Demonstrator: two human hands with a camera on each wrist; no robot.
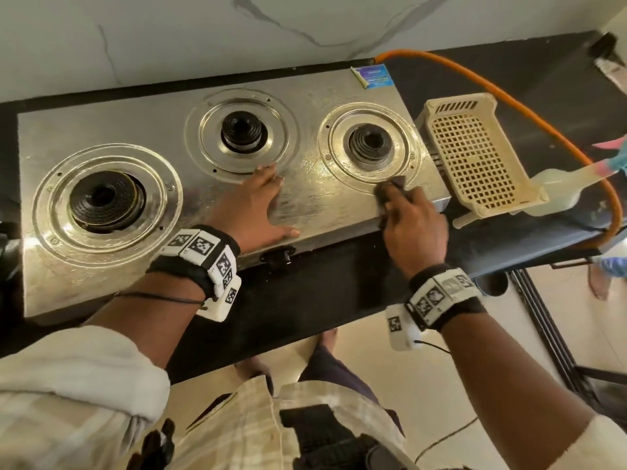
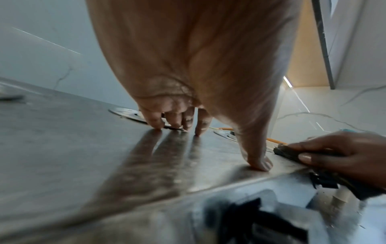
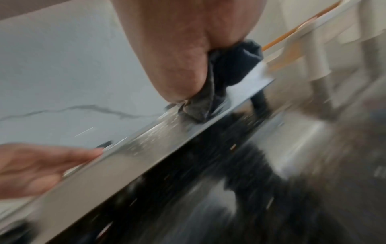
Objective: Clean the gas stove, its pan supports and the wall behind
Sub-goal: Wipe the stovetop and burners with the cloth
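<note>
A steel three-burner gas stove lies on a black counter, its pan supports off. My left hand rests flat on the stove top between the middle burner and the right burner, fingers spread and straight. My right hand grips a dark cloth and presses it on the steel at the front rim of the right burner ring, near the stove's front right corner. In the right wrist view the cloth bunches under the palm against the wet steel. The marble wall rises behind.
A beige perforated plastic basket sits right of the stove, with a pale spray bottle beside it. An orange gas hose loops across the counter. The left burner is at the near left. The counter's front edge borders tiled floor.
</note>
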